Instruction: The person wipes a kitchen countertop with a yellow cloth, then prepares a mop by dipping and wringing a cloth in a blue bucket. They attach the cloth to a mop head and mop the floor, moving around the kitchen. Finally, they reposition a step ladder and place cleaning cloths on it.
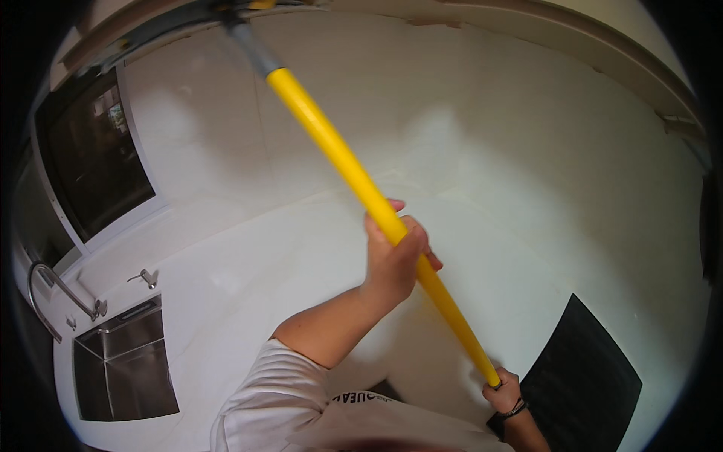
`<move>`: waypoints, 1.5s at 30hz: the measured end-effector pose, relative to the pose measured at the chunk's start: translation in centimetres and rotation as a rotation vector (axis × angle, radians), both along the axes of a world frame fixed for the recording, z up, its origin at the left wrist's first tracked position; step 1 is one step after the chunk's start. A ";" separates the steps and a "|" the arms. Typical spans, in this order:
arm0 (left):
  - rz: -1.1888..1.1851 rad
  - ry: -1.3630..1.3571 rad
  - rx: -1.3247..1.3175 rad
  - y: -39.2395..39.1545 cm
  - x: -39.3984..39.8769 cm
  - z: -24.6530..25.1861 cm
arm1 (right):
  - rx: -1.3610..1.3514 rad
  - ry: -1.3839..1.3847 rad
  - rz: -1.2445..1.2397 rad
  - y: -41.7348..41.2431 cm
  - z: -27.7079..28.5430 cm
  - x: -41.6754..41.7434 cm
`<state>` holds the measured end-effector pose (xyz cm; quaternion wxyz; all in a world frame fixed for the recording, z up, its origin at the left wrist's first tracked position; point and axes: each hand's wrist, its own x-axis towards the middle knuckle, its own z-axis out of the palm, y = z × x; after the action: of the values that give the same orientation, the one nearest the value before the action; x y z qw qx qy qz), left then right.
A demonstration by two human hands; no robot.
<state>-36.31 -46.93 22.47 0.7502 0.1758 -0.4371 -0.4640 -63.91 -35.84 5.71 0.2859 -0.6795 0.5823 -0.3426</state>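
A long yellow pole (339, 152) slants across the view from upper left to lower right. My left hand (395, 260) is wrapped around its middle. Lower down, my right hand (502, 390) grips the pole's bottom end, a dark band around that wrist. The pole's upper end passes into a grey sleeve (257, 50). That sleeve meets a dark, blurred tool head (229, 14) at the top edge, against the underside of an overhead ledge (186, 25). What kind of head it is cannot be made out.
Below the pole spreads a white countertop (243, 282) with a pale wall panel (339, 90) behind. To the left are a stainless steel sink (127, 367), a gooseneck faucet (62, 285), a soap dispenser (148, 278) and a window (93, 152). A black cooktop (584, 373) lies right.
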 end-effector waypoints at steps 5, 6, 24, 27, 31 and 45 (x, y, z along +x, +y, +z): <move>-0.098 -0.198 0.150 -8.3 -3.6 1.8 | 0.198 -0.289 -0.138 -0.4 -2.5 0.6; -0.113 -0.219 0.180 -9.9 -4.3 2.2 | 0.236 -0.346 -0.186 -0.8 -2.1 1.3; -0.073 -0.240 0.259 -24.8 -1.4 6.8 | 0.158 -0.121 -0.148 -13.4 6.9 4.6; -0.049 -0.256 0.304 -24.7 -1.8 7.4 | 0.146 -0.153 -0.123 -13.3 7.5 4.4; -0.089 -0.173 0.258 -22.2 -1.9 7.2 | 0.022 0.083 -0.144 -9.9 9.4 3.3; -0.034 -0.201 0.216 -22.1 1.1 7.5 | 0.021 -0.020 -0.108 -10.7 9.1 5.9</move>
<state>-35.24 -68.99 29.96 0.6714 0.2935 -0.4604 -0.5011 -58.01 -46.56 14.78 0.2797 -0.6407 0.6189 -0.3581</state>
